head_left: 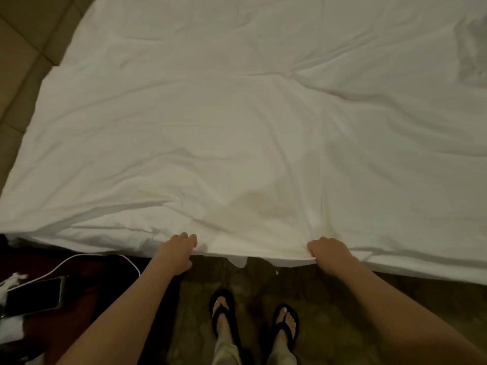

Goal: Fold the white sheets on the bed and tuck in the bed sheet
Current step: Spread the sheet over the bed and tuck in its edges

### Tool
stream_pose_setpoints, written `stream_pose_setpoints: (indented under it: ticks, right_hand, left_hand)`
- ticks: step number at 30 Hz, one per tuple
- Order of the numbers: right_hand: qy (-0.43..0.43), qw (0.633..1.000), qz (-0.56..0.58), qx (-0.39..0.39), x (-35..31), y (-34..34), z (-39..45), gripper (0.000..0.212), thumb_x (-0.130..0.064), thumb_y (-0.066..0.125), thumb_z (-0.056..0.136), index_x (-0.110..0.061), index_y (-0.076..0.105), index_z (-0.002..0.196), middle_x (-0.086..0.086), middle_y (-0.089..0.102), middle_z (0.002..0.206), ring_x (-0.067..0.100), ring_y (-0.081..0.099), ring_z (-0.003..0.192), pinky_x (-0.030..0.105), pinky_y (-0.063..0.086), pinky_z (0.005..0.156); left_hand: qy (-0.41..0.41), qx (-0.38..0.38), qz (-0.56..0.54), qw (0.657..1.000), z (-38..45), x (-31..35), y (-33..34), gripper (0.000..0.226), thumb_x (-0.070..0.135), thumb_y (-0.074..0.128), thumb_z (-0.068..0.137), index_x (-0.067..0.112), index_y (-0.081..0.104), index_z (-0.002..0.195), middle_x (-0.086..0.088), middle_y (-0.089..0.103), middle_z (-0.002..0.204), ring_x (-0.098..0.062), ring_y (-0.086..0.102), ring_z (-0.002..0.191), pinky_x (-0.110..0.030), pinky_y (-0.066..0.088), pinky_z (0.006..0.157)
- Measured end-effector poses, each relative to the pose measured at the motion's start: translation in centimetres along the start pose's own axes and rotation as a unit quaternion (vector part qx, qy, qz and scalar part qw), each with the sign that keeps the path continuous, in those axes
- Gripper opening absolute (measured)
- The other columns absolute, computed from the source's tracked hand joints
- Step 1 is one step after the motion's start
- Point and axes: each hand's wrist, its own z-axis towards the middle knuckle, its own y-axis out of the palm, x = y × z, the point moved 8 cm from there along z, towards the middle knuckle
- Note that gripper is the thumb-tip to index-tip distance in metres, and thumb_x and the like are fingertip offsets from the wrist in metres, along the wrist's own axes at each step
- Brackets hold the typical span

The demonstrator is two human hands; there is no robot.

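A: Two hands are on the near edge of the white sheet (pixel 237 127), which is spread wide over the bed and fills most of the view, wrinkled, with creases running toward both grips.

B: How do the fingers sit?

A: The left hand (pixel 178 252) has its fingers curled over the hem, knuckles up, gripping the cloth; the thumb side is tucked below and partly hidden. The right hand (pixel 328 252) is clenched on the same hem further right, bunching a small fold at its fingertips. Between the two hands the edge hangs in a shallow sag, with a small flap (pixel 238 262) dropping just below it.

B: And around them?

A: Under the edge, on the patterned floor (pixel 342 299), stand two feet in black flip-flops (pixel 224 312), near the middle. At the near left a dark phone (pixel 34 296) lies on a dark surface with a white cable (pixel 79 262) looping beside it. At the far left, tan padded panels (pixel 23 54) border the bed. At the far right the sheet rumples into a shadowed heap (pixel 471 54).
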Motion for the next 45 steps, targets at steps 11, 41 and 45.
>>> stream_pose_setpoints:
  ticks: [11,41,45]
  right_hand:
    - [-0.018,0.99,-0.097,-0.1,-11.1,-5.4,4.5,0.041,-0.038,0.057,0.089,-0.012,0.057,0.12,0.005,0.061,0.118,0.024,0.061,0.104,0.033,0.049,0.08]
    - [-0.071,0.973,-0.164,-0.143,-36.4,-10.3,13.0,0.021,-0.007,0.057,0.088,-0.007,0.059,0.108,0.012,0.058,0.117,0.027,0.058,0.107,0.031,0.044,0.083]
    - [-0.032,0.958,-0.194,-0.21,-36.8,-7.8,12.7,0.039,-0.012,0.053,0.092,-0.009,0.05,0.131,0.01,0.05,0.133,0.027,0.052,0.12,0.036,0.044,0.097]
  left_hand:
    - [-0.173,0.088,-0.048,0.98,-0.6,-14.0,-3.0,0.032,0.01,0.05,0.09,0.012,0.043,0.121,-0.007,0.045,0.119,-0.025,0.05,0.107,-0.035,0.045,0.081]
    - [-0.052,0.119,0.076,0.989,-1.6,-47.3,-1.0,0.02,0.015,0.047,0.096,0.017,0.064,0.107,0.0,0.056,0.107,-0.018,0.06,0.096,-0.025,0.039,0.069]
    - [-0.133,0.018,0.122,0.983,-2.0,-49.1,2.6,0.03,0.012,0.048,0.093,0.021,0.055,0.121,0.001,0.053,0.121,-0.016,0.054,0.111,-0.027,0.046,0.088]
